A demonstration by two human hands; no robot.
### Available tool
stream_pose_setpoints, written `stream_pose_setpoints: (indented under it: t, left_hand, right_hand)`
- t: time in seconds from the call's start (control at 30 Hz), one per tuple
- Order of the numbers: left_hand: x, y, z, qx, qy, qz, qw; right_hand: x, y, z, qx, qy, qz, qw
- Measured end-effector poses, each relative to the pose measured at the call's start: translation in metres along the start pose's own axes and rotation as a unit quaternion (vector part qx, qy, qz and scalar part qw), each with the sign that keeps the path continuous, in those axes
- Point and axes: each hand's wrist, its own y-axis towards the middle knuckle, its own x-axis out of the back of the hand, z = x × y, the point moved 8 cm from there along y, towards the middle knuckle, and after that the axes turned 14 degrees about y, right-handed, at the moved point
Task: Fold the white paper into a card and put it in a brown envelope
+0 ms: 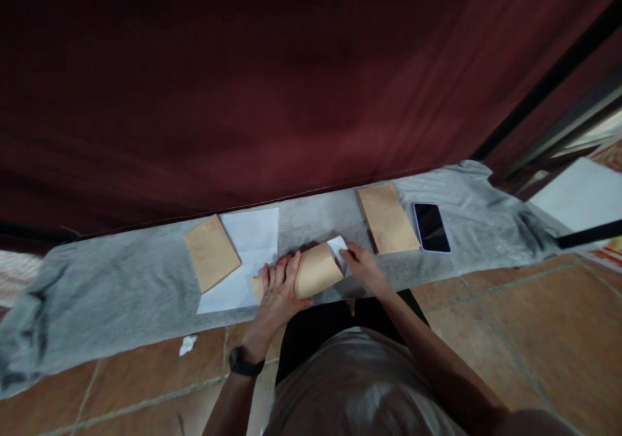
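Note:
A tan paper envelope [317,271] lies in front of me, bulging open at its right end. My left hand [280,288] presses on its left part, fingers spread over the paper and thumb along the near edge. A folded white paper [339,247] sticks out of the envelope's right end. My right hand [360,264] pinches that paper at its outer edge. To the left, white sheets [253,229] lie flat, partly under another tan envelope [211,252]. A stack of tan envelopes [387,219] rests just beyond my right hand.
A phone [431,227] with a dark screen lies right of the stack. Grey cloth [131,287] covers the long narrow surface. A dark red curtain [272,99] rises behind it. A crumpled white scrap [187,344] is on the tiled floor [160,374].

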Motion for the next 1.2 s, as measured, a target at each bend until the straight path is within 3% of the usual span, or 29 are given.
stream_pose_setpoints:
  t: [0.23,0.4,0.7,1.0,1.13,1.2]
  left_hand:
    - [-0.004,0.007,-0.006,0.018,0.005,-0.005,1.0]
    - [-0.002,0.01,-0.011,0.013,-0.005,-0.012,1.0]
    - [0.003,0.02,-0.022,-0.033,-0.006,-0.01,0.999]
    - [0.007,0.025,-0.021,-0.051,-0.007,-0.02,0.998]
    - [0.006,0.029,-0.019,-0.067,0.004,-0.023,0.997]
    - [0.007,0.032,-0.019,-0.08,0.011,-0.02,0.996]
  right_hand:
    - [0.009,-0.007,0.009,0.04,-0.007,-0.066,0.997]
    - [0.007,-0.009,0.015,0.076,-0.005,-0.053,0.996]
    - [0.0,-0.007,-0.01,-0.016,0.034,-0.031,0.999]
    - [-0.001,-0.006,-0.006,-0.007,0.13,-0.008,0.991]
    - [0.006,-0.005,-0.011,-0.068,0.187,-0.039,0.979]
    - [0.003,-0.004,-0.013,-0.102,0.22,-0.013,0.97]
